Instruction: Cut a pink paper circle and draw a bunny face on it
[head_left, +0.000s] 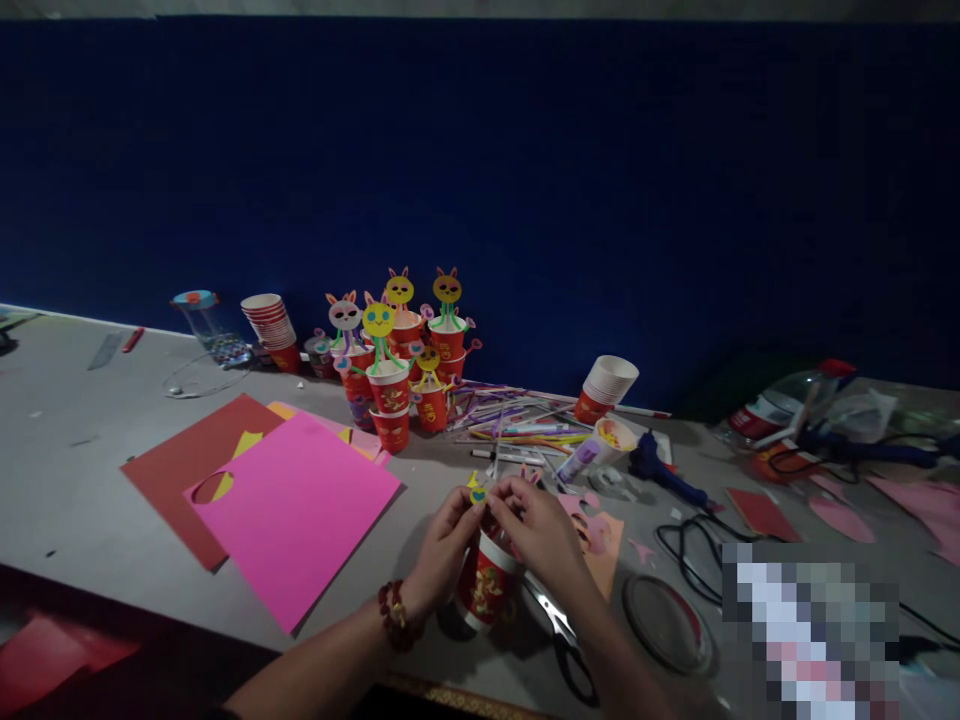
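Near the table's front edge, a red paper cup [487,582] with a white rim and a gold print stands slightly tilted below my hands. My left hand [448,535] pinches a small yellow paper piece [478,494] with a teal heart on it, just above the cup's rim. My right hand [529,525] is closed with its fingertips close to that piece, over the cup's opening; what is in them is hidden. Pink ear-shaped tips [529,474] show behind my right hand. Beside the cup, partly under my right forearm, lies a pair of scissors [559,622].
Several finished cup figures [390,388] with rabbit-like faces stand at the back. Pink paper [300,510] lies at left. Pipe cleaners [517,415], a stack of cups [607,385], a blue glue gun [664,470] with its cord, and a roll of tape [666,625] are around the right side.
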